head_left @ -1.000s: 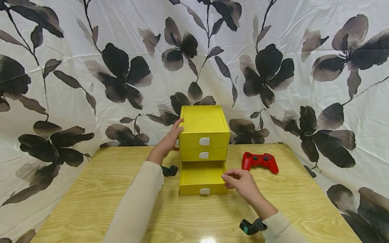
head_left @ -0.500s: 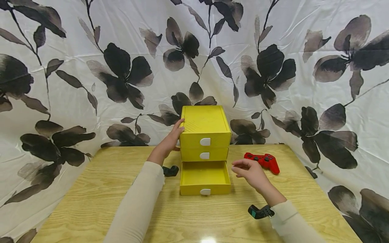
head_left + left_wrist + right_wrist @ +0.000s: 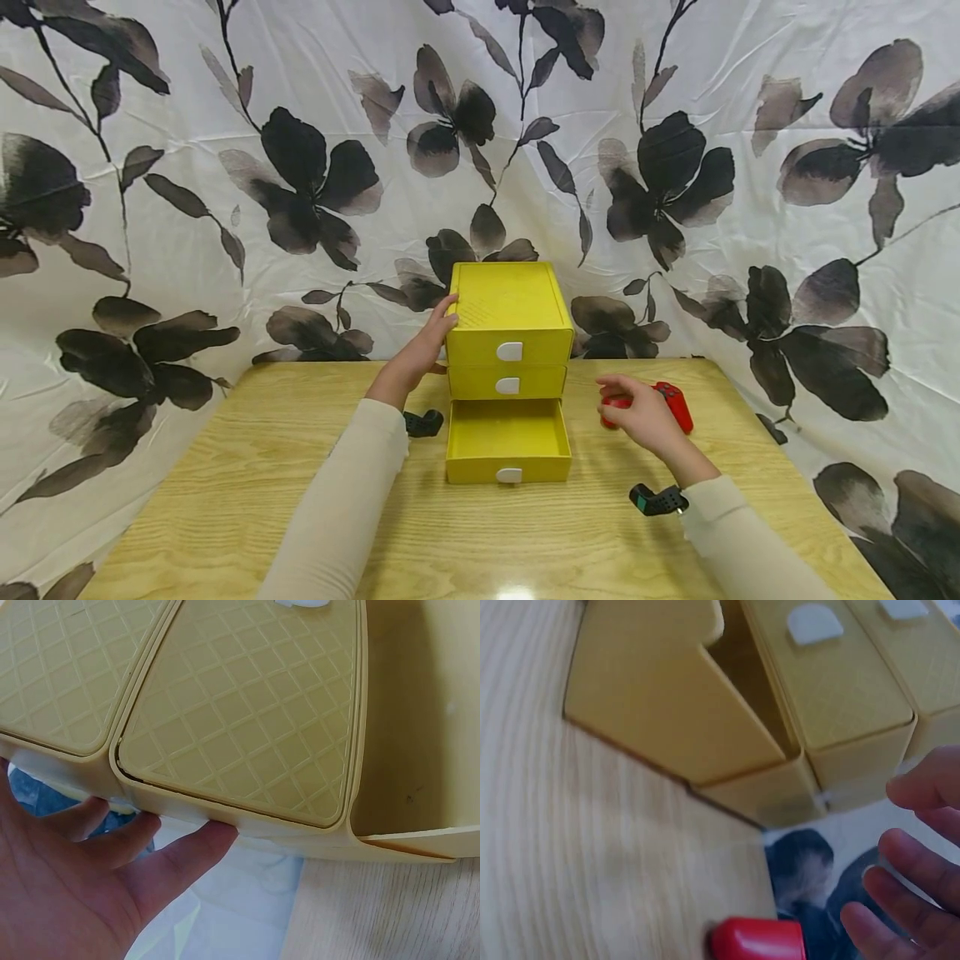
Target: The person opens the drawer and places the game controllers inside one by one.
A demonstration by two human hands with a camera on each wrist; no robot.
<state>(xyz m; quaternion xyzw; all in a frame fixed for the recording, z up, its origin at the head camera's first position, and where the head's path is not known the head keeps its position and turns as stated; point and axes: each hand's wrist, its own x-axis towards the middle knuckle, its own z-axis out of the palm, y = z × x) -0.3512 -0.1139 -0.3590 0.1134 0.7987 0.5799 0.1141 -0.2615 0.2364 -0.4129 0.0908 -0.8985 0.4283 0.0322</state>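
Note:
A yellow three-drawer unit (image 3: 510,296) stands towards the back of the table, white tabs on its drawer fronts. Its bottom drawer (image 3: 467,472) is pulled out, and no object shows inside. My left hand (image 3: 412,357) rests on the unit's left side; in the left wrist view, extended fingertips (image 3: 219,834) touch the yellow wall. To the right of the unit, my right hand (image 3: 643,414) is over a red game controller (image 3: 679,407) and partly covers it. Loosely spread fingers (image 3: 911,859) hold nothing in the right wrist view, where one controller grip (image 3: 761,939) shows below.
The wood-grain table (image 3: 300,500) runs beneath everything. A floral cloth (image 3: 322,75) hangs behind it and along its sides. Black straps (image 3: 657,500) sit on both wrists, and the open drawer juts forward between the two forearms.
My right hand has moved right and slightly back, from the open drawer's right edge to over the controller. My left hand has stayed at the unit's side.

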